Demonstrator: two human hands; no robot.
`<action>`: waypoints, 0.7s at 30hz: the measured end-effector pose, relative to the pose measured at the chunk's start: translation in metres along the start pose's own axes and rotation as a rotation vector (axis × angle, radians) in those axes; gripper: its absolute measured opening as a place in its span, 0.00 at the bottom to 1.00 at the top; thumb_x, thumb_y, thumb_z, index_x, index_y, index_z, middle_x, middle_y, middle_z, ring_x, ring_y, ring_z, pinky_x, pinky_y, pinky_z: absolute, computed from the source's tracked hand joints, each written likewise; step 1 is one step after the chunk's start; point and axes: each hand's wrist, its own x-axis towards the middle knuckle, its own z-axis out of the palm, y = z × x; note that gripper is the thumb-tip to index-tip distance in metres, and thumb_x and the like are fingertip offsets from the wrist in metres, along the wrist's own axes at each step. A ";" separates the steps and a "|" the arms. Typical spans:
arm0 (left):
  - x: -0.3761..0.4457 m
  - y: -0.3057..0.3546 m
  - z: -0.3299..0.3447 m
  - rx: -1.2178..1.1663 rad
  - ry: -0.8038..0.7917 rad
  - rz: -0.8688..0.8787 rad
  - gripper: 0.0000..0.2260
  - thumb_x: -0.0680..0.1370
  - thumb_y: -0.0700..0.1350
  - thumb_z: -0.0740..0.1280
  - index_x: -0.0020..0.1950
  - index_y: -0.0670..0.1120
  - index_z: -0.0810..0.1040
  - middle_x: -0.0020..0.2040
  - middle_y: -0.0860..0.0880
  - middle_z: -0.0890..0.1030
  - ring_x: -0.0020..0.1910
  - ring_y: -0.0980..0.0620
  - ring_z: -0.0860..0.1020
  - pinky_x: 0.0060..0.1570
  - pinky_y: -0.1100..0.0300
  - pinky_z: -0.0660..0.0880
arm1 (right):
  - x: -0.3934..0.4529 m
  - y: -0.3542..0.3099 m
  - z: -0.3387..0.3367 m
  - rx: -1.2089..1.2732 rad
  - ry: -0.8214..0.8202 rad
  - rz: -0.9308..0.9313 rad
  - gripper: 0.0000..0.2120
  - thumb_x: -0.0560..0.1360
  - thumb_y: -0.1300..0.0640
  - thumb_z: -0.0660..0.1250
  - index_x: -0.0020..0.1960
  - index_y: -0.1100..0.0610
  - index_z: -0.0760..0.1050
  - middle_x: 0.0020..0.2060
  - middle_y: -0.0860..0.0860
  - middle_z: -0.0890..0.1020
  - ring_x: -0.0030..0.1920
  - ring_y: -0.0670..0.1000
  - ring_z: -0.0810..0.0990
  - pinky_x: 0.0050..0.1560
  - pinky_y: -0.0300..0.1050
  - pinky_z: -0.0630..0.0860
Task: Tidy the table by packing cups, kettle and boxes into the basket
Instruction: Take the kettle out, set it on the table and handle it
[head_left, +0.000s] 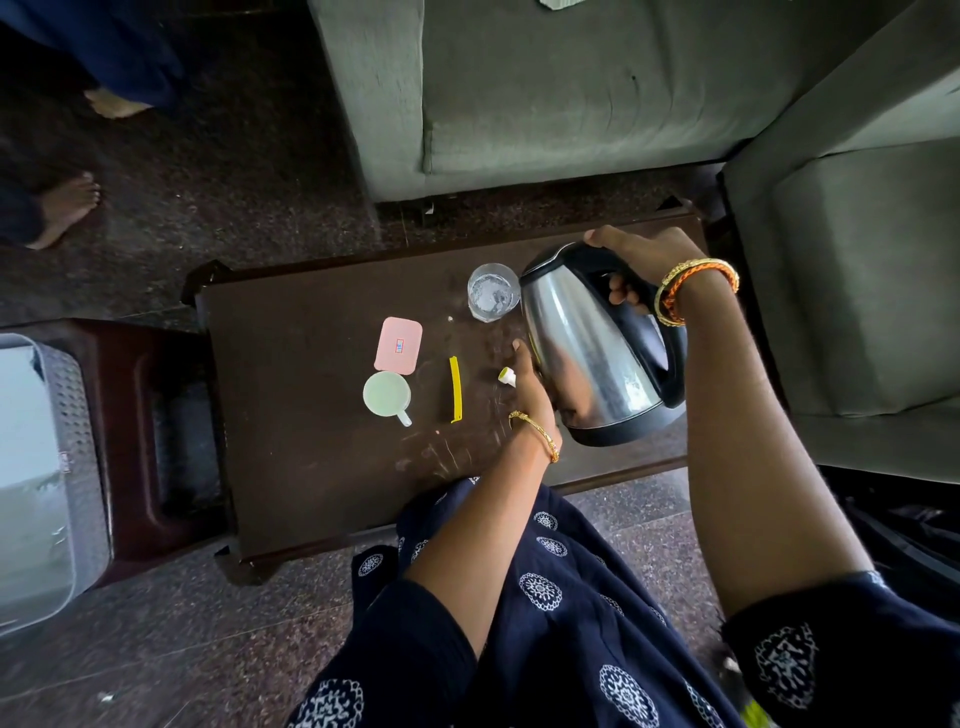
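Observation:
A steel kettle (587, 343) with a black handle and base hangs tilted above the right part of the dark wooden table (291, 415). My right hand (634, 260) grips its black handle from the far side. My left hand (535, 384) presses flat against the kettle's left side near the bottom. A clear glass (493, 292) stands just left of the kettle's top. A pink box (398, 345) lies mid-table, with a pale green mug (387, 395) right in front of it. The grey perforated basket (78, 415) sits at the far left on a maroon stool.
A yellow strip (455, 388) and a small white-and-yellow cap (507, 376) lie on the table between the mug and my left hand. A grey sofa (545, 93) borders the far side, a grey armchair (852, 291) the right. Another person's bare feet (67, 208) stand on the floor at far left.

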 end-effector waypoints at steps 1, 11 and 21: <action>0.000 0.000 0.000 -0.001 0.003 0.005 0.30 0.77 0.65 0.48 0.72 0.49 0.63 0.73 0.43 0.66 0.71 0.43 0.66 0.72 0.45 0.61 | 0.000 0.001 0.000 -0.001 0.002 0.000 0.24 0.64 0.38 0.71 0.36 0.60 0.77 0.19 0.51 0.78 0.17 0.48 0.71 0.21 0.34 0.69; 0.003 0.001 -0.007 0.033 0.065 0.014 0.30 0.76 0.66 0.50 0.71 0.49 0.65 0.72 0.44 0.69 0.70 0.43 0.67 0.71 0.43 0.62 | -0.001 0.014 0.007 0.030 0.016 0.016 0.25 0.62 0.36 0.70 0.34 0.61 0.77 0.19 0.52 0.78 0.17 0.48 0.71 0.22 0.35 0.68; 0.008 -0.001 -0.016 0.054 0.102 0.023 0.31 0.75 0.68 0.51 0.68 0.49 0.69 0.69 0.45 0.72 0.67 0.43 0.70 0.69 0.43 0.65 | 0.000 0.011 0.018 0.070 0.040 0.014 0.23 0.65 0.39 0.71 0.37 0.61 0.77 0.17 0.50 0.77 0.15 0.46 0.71 0.18 0.32 0.66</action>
